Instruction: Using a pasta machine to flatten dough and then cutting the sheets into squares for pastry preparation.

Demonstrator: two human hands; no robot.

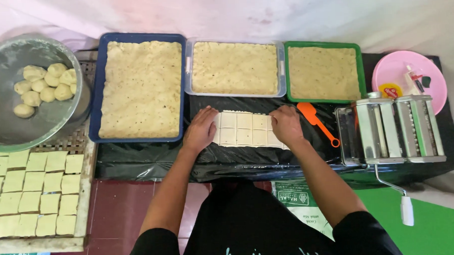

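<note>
Head view: my left hand (201, 129) lies flat, fingers together, on the left edge of the cut dough squares (243, 129); my right hand (286, 124) lies flat on their right edge. Neither hand grips anything. The squares sit mid-worktop (152, 160), which is covered in black plastic sheet. Behind them, three trays of flat dough: blue tray (103, 96) on the left, clear tray (281, 65) in the middle, green tray (361, 72) on the right. An orange scraper (315, 120) lies just beside my right hand. A pasta roller (394, 131) with a crank stands at the right end, a pink plate (426, 70) behind it. Far left, a metal bowl (15, 115) holds dough balls (44, 87); below it, a board (82, 218) carries more cut squares. Floor is red tile (116, 207) with a green mat (436, 226) on the right. Pale wall (308, 14) behind.
</note>
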